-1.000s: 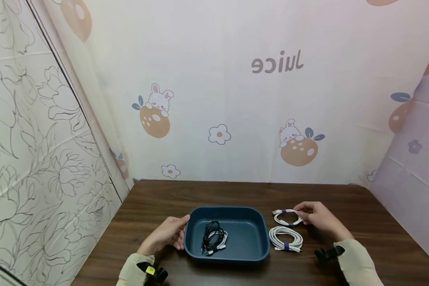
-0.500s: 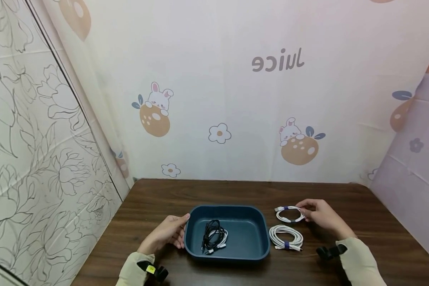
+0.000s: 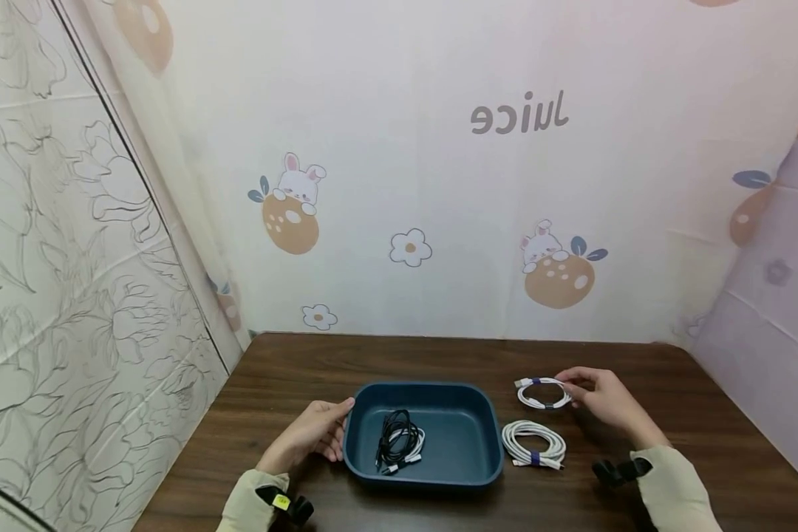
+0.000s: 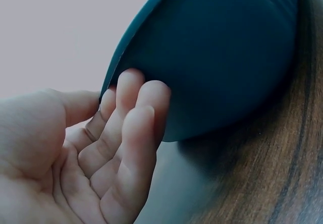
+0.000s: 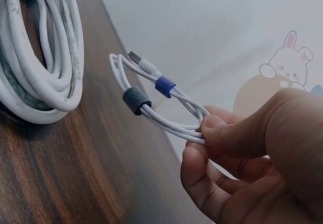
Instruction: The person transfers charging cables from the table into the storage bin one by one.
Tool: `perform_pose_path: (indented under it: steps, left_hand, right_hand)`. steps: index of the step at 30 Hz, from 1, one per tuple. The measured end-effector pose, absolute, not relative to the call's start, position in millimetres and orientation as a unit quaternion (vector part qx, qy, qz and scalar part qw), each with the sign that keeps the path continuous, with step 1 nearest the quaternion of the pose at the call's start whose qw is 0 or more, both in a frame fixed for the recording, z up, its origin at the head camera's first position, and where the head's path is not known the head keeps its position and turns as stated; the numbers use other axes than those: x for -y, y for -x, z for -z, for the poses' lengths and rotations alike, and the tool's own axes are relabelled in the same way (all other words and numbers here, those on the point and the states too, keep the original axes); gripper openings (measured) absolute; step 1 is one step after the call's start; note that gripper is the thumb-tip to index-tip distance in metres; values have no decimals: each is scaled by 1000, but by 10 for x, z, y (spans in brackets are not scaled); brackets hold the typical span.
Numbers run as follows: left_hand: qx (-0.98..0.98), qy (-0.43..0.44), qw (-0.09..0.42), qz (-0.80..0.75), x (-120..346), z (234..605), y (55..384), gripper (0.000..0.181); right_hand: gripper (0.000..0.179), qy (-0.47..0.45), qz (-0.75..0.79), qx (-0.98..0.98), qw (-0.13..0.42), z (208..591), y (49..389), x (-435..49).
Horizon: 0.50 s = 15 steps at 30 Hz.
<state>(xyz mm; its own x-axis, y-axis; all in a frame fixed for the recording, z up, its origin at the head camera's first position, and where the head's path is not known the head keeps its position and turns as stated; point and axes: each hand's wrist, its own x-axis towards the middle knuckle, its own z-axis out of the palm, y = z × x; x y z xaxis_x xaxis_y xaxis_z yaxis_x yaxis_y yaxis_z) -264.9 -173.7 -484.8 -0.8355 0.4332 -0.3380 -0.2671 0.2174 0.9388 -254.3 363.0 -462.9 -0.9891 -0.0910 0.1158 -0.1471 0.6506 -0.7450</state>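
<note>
My right hand (image 3: pixel 601 399) pinches a thin white USB cable (image 3: pixel 545 405) between thumb and fingertips. In the right wrist view this coiled cable (image 5: pixel 171 128) hangs over the table, bound with a blue strap (image 5: pixel 165 87) and a dark grey strap (image 5: pixel 136 101). Its metal plug points away from the hand. My left hand (image 3: pixel 312 436) grips the left rim of a dark blue rectangular bin (image 3: pixel 465 480). The left wrist view shows the thumb at the bin's rim (image 4: pixel 126 37) and curled fingers against its outer wall. Inside lie a coiled black cable (image 3: pixel 391 443) and a white cable (image 3: pixel 417 446).
Just right of the bin, a thicker coiled white cable (image 3: pixel 552 449) with a blue strap lies on the dark wooden table (image 3: pixel 292 362). A printed curtain (image 3: pixel 399 148) stands behind the table's back edge. Another patterned sheet (image 3: pixel 106 295) closes off the left side.
My right hand has shifted slightly right and away from me, carrying the thin white USB cable farther from the thicker coil. The left hand and the bin have stayed in place.
</note>
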Motion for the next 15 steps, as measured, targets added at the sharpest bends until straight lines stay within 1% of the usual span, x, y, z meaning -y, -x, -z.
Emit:
perform_pose_path:
  steps: [6, 15]
  left_hand:
    - [-730, -51, 277, -623, 1744, 4868, 2660, 57]
    - [-730, -50, 276, -623, 1750, 4868, 2656, 56]
  right_hand:
    - [20, -65, -409, 909, 43, 4565, 2508, -3630]
    - [20, -65, -401, 913, 44, 4574, 2509, -3638]
